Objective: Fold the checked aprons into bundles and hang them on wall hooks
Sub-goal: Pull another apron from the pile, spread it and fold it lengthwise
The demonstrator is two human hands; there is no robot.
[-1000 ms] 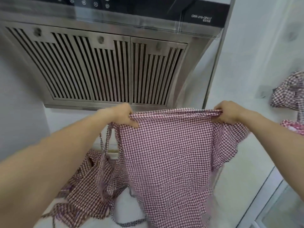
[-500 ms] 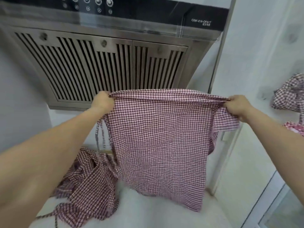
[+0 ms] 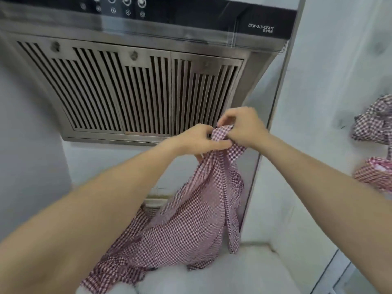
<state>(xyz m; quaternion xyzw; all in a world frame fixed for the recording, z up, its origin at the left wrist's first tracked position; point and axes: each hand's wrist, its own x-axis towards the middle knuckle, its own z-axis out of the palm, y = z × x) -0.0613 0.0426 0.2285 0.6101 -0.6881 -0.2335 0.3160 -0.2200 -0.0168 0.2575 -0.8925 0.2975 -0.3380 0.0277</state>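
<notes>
Below range hood (image 3: 135,85), centre: left hand (image 3: 195,141) and right hand (image 3: 244,128) touching, both pinching top of checked apron (image 3: 191,219); cloth hangs onto white counter (image 3: 244,272); two checked bundles (image 3: 373,124) on right wall

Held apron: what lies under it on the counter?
Under the held apron, another checked apron lies crumpled on the white counter. How far it extends beneath is covered by the hanging cloth and the left forearm.

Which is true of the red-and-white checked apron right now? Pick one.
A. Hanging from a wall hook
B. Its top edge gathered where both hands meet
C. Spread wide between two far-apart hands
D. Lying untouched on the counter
B: the left hand and right hand pinch the red-and-white checked apron together at one spot, the cloth draping below.
</notes>
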